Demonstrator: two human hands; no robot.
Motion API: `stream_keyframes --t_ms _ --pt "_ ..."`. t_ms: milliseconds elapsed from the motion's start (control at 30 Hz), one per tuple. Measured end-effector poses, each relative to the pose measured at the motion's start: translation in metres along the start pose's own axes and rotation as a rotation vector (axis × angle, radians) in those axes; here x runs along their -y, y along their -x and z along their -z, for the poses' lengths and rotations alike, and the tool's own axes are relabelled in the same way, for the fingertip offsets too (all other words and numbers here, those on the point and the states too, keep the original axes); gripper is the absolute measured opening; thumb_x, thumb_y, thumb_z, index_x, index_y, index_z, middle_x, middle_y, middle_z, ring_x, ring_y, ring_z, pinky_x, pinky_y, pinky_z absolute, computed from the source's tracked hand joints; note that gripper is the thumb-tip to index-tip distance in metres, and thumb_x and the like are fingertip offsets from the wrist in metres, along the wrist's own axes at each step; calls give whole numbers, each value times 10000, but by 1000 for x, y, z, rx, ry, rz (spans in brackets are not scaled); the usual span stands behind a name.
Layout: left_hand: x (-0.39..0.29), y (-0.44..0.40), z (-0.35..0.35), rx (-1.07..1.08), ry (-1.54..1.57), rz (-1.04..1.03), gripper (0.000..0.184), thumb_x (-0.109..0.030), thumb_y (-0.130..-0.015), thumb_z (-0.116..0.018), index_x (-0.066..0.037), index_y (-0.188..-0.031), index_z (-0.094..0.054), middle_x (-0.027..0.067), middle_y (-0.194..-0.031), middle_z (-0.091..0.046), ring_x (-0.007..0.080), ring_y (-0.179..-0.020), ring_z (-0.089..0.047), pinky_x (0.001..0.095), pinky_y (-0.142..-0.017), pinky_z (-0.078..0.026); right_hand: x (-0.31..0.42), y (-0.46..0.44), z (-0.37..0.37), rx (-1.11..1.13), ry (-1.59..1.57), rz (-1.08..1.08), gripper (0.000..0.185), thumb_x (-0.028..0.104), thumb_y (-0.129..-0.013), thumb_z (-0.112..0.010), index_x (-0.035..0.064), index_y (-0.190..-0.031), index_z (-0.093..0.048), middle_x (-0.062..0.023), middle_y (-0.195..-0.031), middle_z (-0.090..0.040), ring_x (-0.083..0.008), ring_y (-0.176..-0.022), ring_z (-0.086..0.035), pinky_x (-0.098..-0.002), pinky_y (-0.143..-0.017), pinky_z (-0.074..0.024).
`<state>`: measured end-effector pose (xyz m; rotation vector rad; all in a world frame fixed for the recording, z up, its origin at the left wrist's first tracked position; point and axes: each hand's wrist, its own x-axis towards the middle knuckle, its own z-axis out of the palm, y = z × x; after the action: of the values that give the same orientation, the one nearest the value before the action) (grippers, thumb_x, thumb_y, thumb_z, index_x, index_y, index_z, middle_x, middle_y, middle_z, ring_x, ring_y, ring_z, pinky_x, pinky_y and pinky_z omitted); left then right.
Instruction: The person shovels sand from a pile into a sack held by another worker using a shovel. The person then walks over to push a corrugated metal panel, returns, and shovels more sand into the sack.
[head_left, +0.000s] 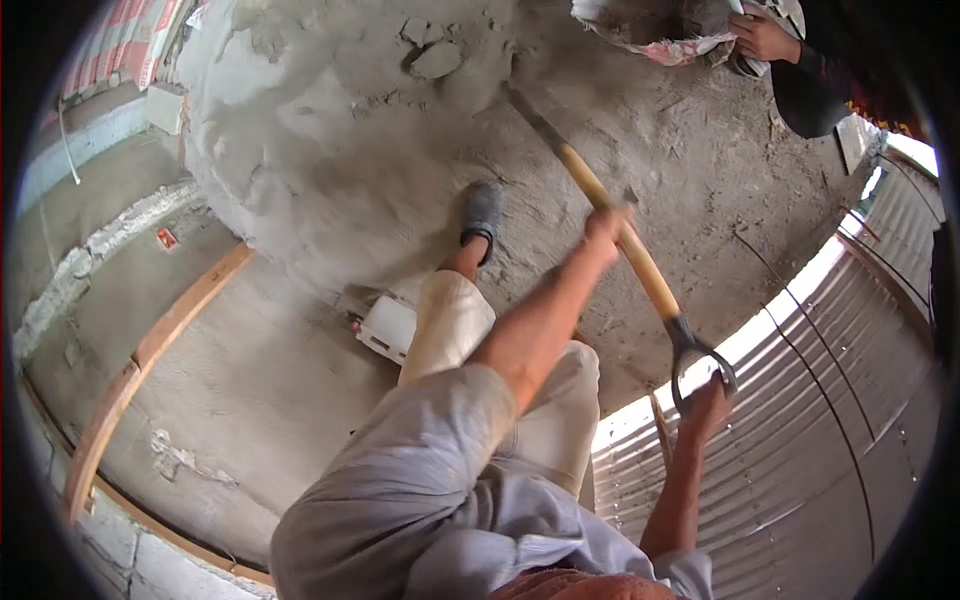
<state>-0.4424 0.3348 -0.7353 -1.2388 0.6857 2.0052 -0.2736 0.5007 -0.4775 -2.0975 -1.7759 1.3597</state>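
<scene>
A shovel slants across the view, with a wooden shaft (650, 272) and a dark D-shaped handle. My left hand (607, 232) is wrapped round the middle of the shaft. At the lower right, my right hand (710, 398) grips the D-handle. The metal end of the shovel (535, 118) reaches up to the grey powdery heap (270, 130), where its blade cannot be made out. My foot in a dark clog (483, 212) rests on the ground left of the shaft.
Another person's hand (765, 38) holds an open sack (655, 35) at the top right. A white container (388, 328) lies beside my leg. Corrugated metal sheeting (780, 440) stands at the right, and a wooden beam (160, 345) runs along the left.
</scene>
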Motion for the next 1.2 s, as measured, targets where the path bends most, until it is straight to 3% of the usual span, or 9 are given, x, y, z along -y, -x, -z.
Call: stream_keyframes --t_ms 100,267,300,400,567,767,1033,1133,1200 --pt "-116 -31 29 -74 43 -68 220 -107 -752 -725 -24 -871 -559 100 -722 -573 279 -616 -602 447 -613 -547 -56 -28 -94 126 -58 184 118 151 -840 -657 56 -886 -606 13 -661 -501 -96 -533 -430 -271 -477 -339" --pt "-157 -83 75 -63 127 -115 206 -97 -754 -719 -81 -826 -527 65 -715 -526 228 -647 -553 401 -609 -511 -69 21 -115 87 -198 111 154 188 -809 -679 64 -829 -590 -27 -643 -522 -141 -577 -500 -294 -546 -402" --pt "-155 -79 79 -117 29 -103 208 -102 -754 -716 -90 -816 -517 56 -707 -513 218 -627 -534 388 -609 -496 -72 20 -108 92 -209 -95 77 106 -821 -635 50 -796 -589 -3 -612 -484 -105 -488 -440 -274 -455 -341" --pt "-143 -69 74 -165 -9 -126 207 -107 -758 -707 -86 -797 -505 49 -695 -503 217 -587 -510 383 -598 -477 -79 13 -105 48 -42 67 138 133 -828 -634 75 -739 -547 9 -574 -459 -101 -465 -420 -280 -445 -333" --pt "-58 -21 89 -202 11 -145 178 -75 -770 -695 -79 -767 -517 58 -636 -522 225 -538 -539 378 -528 -481 -97 27 -12 57 -250 -145 204 195 -833 -628 108 -696 -503 20 -548 -420 -111 -444 -409 -291 -433 -328" --pt "-8 108 16 -311 -129 -209 186 -72 -728 -704 -66 -703 -520 52 -602 -534 193 -465 -536 324 -429 -459 -124 28 117 177 -293 -424 217 228 -846 -617 139 -687 -499 26 -537 -422 -118 -417 -414 -292 -397 -334" --pt "49 151 -57 -291 -320 -303 206 -49 -725 -736 -21 -778 -539 68 -655 -565 189 -503 -560 327 -448 -472 -139 31 188 85 -385 -413 257 297 -870 -618 155 -713 -471 11 -567 -434 -132 -440 -430 -285 -404 -347" --pt "58 139 -77 -234 -506 -345 338 -62 -709 -737 29 -929 -498 124 -760 -592 240 -610 -602 365 -534 -498 -161 13 202 188 -463 -465 185 283 -878 -616 123 -813 -550 -18 -654 -542 -159 -511 -534 -300 -458 -452" --pt "63 116 -82 -258 -814 -483 517 -91 -687 -741 63 -1071 -431 201 -867 -614 315 -736 -645 403 -644 -531 -151 5 198 495 -618 -582 215 267 -879 -619 73 -969 -607 -59 -758 -634 -189 -632 -635 -328 -578 -559"
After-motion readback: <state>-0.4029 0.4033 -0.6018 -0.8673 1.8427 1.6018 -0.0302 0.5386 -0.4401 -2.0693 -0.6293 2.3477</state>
